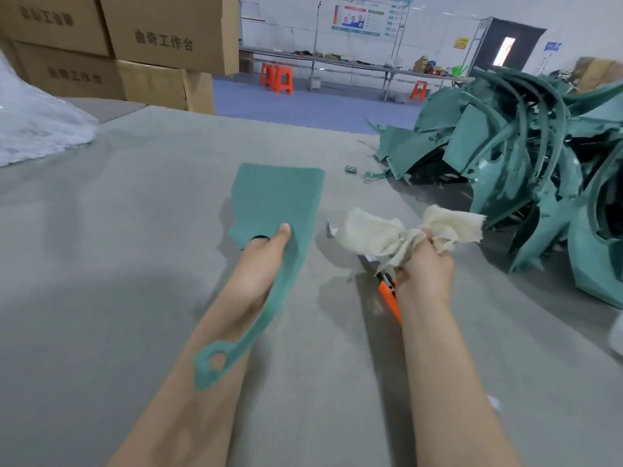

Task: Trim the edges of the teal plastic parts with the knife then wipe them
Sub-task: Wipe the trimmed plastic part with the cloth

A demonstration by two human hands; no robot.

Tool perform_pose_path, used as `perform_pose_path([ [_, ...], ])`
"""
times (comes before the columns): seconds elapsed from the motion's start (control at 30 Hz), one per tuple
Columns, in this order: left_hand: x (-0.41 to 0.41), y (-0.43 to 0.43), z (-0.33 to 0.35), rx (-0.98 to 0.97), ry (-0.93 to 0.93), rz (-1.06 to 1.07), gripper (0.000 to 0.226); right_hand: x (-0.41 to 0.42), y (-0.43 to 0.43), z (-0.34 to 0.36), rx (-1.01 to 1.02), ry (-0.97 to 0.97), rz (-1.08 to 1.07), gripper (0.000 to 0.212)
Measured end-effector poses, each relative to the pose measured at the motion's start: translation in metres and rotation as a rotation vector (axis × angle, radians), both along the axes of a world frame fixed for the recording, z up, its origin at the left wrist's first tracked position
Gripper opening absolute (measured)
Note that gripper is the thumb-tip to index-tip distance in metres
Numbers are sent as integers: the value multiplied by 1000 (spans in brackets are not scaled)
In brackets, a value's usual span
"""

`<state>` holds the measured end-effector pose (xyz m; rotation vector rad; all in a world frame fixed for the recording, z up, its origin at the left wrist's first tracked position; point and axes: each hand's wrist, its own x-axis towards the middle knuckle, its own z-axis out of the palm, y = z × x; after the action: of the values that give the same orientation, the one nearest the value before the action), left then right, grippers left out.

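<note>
My left hand (261, 261) holds a flat teal plastic part (274, 200) above the grey table, thumb on its upper face and fingers hidden beneath. The part's narrow tail with a ring-shaped end (212, 364) runs back along my forearm. My right hand (424, 267) grips a crumpled cream cloth (381, 235) to the right of the part. An orange-handled knife (389, 294) lies on the table just left of and partly under that hand; whether the hand touches it I cannot tell.
A big heap of teal plastic parts (526, 170) fills the table's right side. Small teal offcuts (369, 175) lie in front of it. Stacked cardboard boxes (135, 52) stand at the back left, beside clear plastic wrap (37, 129). The grey table (135, 264) stretches left.
</note>
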<state>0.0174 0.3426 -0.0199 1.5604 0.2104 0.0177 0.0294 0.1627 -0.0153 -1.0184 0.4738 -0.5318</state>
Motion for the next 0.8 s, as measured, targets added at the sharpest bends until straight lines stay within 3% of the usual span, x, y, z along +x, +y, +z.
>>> perform_pose_path([
  [0.07,2,2,0,-277,68,-21,32,-3,14,0,-43,-8,132,21],
  [0.13,1,-2,-2,-383,84,-21,31,-5,28,0,-142,-4,224,17],
  [0.3,0,1,-4,-277,32,-86,37,-12,40,3,-174,-14,339,10],
  [0.37,-2,1,-4,-140,12,-106,38,-15,42,6,-74,-12,438,24],
  [0.47,-3,-2,-1,-244,22,-48,34,-17,44,8,43,63,506,48],
  [0.57,-2,-5,-1,-211,4,-51,38,-14,46,0,-353,92,471,21],
  [0.63,-2,-7,-1,-257,-11,-52,37,-15,47,-3,-568,34,449,24],
  [0.7,-2,-7,0,-285,-32,-41,33,-16,47,-5,-668,29,435,32],
  [0.8,-2,-10,2,-257,-64,4,33,-15,49,-6,-741,105,422,23],
])
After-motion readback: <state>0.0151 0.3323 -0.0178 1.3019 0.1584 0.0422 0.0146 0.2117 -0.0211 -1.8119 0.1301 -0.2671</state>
